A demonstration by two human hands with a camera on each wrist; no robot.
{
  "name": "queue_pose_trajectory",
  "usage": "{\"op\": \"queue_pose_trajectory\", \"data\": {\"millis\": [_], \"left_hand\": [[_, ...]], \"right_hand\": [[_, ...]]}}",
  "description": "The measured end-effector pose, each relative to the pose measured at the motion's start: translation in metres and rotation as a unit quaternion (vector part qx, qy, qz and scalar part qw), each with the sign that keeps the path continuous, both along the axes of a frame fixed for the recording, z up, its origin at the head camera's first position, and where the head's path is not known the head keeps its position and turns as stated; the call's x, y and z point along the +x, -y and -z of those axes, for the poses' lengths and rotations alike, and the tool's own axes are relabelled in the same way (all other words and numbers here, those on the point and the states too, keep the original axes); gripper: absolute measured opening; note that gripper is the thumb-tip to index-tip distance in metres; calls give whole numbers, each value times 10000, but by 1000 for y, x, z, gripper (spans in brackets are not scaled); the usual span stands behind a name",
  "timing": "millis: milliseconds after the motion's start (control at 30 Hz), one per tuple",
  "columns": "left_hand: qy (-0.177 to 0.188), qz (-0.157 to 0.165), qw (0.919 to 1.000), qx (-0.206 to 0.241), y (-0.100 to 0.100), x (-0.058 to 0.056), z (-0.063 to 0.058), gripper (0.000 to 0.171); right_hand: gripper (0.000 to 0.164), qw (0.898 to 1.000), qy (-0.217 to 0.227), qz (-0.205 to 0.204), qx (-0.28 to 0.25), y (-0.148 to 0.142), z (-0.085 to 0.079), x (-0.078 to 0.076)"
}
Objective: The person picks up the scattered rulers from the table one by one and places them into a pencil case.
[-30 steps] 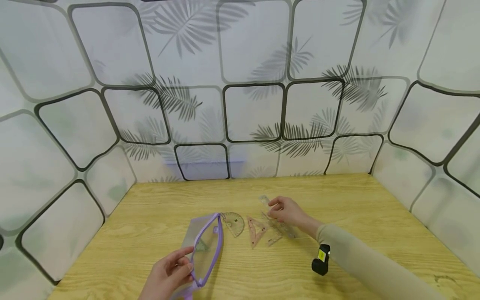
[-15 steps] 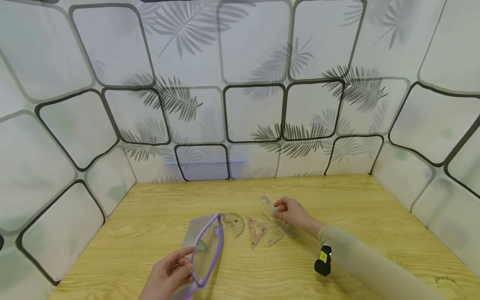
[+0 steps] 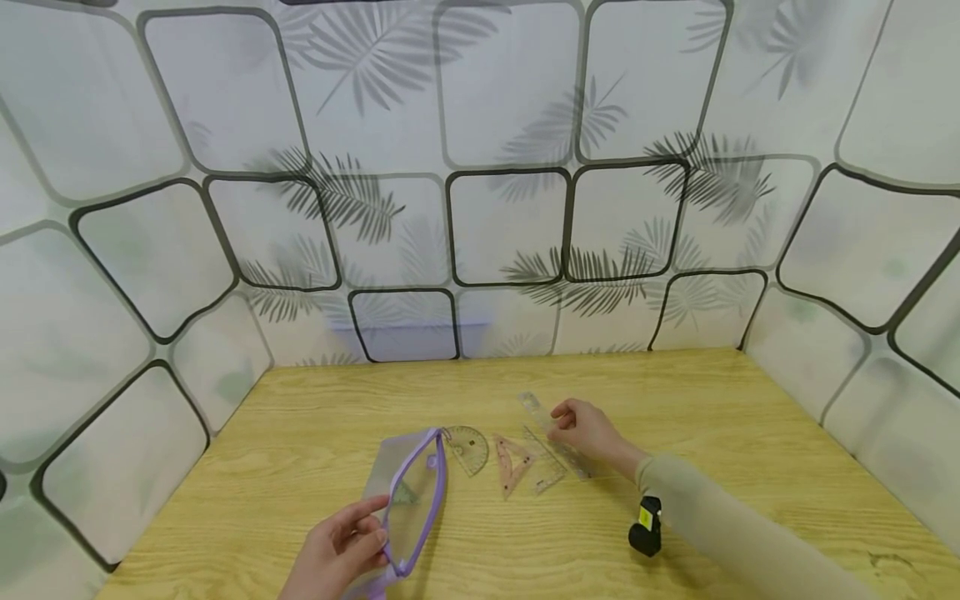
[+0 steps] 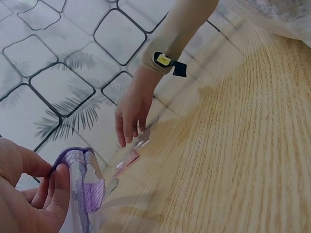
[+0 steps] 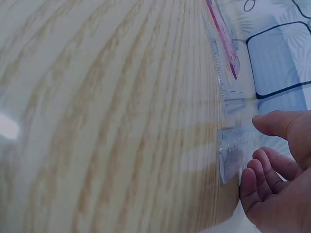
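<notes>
On the left, my left hand [image 3: 337,546] pinches the near edge of a clear zip pouch [image 3: 439,492] with purple trim, its mouth spread apart. A small green set square [image 3: 403,492] shows through the pouch's side. My right hand [image 3: 591,431] hovers low over a clear ruler [image 3: 530,402] lying flat on the table, covering its middle. In the right wrist view, the thumb [image 5: 277,124] stands apart from the loosely bent fingers, with the ruler [image 5: 232,150] just beyond the fingertips. Beside it lie a clear set square [image 3: 553,477] and a pink set square [image 3: 513,479].
A clear protractor [image 3: 472,450] lies against the pouch's far corner. The wood-grain table [image 3: 660,392] meets a patterned cloth wall [image 3: 510,225] at the back and both sides. A black device [image 3: 646,527] hangs from the right wrist.
My right hand has shifted slightly right and toward me along the ruler, uncovering more of its far end. My left hand and the pouch stay in place.
</notes>
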State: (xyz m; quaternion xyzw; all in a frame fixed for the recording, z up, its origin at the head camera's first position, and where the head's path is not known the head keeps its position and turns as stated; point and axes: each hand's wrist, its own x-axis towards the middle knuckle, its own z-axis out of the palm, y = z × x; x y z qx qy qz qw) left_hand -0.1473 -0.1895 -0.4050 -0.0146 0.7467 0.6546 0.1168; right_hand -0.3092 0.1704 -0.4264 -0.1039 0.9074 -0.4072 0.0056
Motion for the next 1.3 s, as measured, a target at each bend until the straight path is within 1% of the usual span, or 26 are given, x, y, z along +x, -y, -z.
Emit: {"op": "queue_pose_trajectory", "data": {"millis": [133, 267, 533, 733, 1033, 1167, 1300], "left_hand": [[-16, 26, 10000, 12, 1, 0, 1, 63], [-29, 39, 10000, 13, 1, 0, 0, 63], [-16, 60, 10000, 33, 1, 0, 1, 63], [12, 60, 10000, 45, 1, 0, 1, 63], [23, 16, 10000, 47, -1, 0, 1, 62], [26, 43, 10000, 82, 0, 1, 1, 63], [22, 87, 9999, 100, 0, 0, 1, 63]], "right_hand": [[32, 10000, 19, 72, -9, -1, 5, -1], [33, 9999, 2, 125, 91, -2, 8, -2], [32, 9994, 16, 103, 331, 1, 5, 0], [33, 9986, 108, 190, 476, 2, 3, 0], [33, 9992, 114, 167, 354, 1, 5, -1], [30, 9993, 128, 111, 342, 1, 5, -2], [30, 9993, 89, 57, 371, 0, 3, -3]]}}
